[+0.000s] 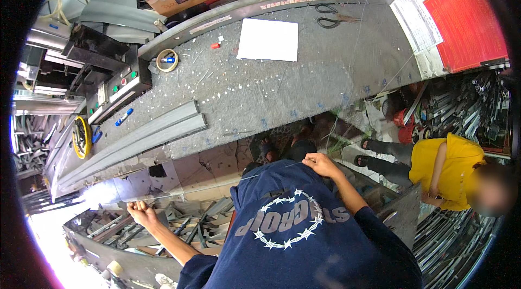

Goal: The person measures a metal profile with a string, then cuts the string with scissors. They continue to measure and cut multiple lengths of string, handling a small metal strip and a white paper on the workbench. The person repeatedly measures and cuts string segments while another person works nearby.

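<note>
My right hand (321, 164) is closed in front of my chest, at the near edge of the grey workbench (325, 72). It pinches a thin pale wire (228, 183). The wire runs left across my dark blue shirt to my left hand (142, 213), which is closed on its other end, low at my left side above a pile of metal offcuts (195, 224). Another fine strand (353, 61) rises from my right hand across the bench toward its far edge.
On the bench lie a white sheet (268, 39), black scissors (334, 16), a tape roll (167, 60), two long grey metal profiles (141, 134) and a blue marker (123, 117). A control box (116, 85) stands at its left. A person in a yellow shirt (448, 167) sits at the right.
</note>
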The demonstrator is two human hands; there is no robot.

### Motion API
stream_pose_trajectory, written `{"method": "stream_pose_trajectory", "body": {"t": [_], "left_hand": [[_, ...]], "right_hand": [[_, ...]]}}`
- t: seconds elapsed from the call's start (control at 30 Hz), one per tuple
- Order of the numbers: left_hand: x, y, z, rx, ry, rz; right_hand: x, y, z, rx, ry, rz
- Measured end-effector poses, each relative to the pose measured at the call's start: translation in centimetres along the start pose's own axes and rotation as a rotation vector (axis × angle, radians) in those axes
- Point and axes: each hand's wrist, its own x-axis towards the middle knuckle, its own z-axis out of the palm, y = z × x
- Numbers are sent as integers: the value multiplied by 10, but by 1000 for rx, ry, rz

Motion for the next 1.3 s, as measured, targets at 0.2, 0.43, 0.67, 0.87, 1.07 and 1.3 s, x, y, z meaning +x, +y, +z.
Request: {"method": "stream_pose_trajectory", "body": {"t": [0.2, 0.43, 0.67, 0.87, 1.07, 1.3], "left_hand": [[119, 69, -51, 50, -36, 83], [165, 41, -74, 1016, 182, 310], [-14, -161, 23, 2028, -724, 507], [-234, -218, 147, 1218, -1321, 130], [-308, -211, 188, 976, -1489, -161], [-293, -180, 203, 1045, -1624, -113]], "right_hand": [[-6, -63, -131, -278, -208, 0], [-27, -137, -236, -642, 494, -96], [42, -114, -93, 144, 881, -184], [51, -137, 41, -51, 207, -146], [38, -165, 35, 54, 55, -304], [13, -216, -5, 25, -38, -197]]}}
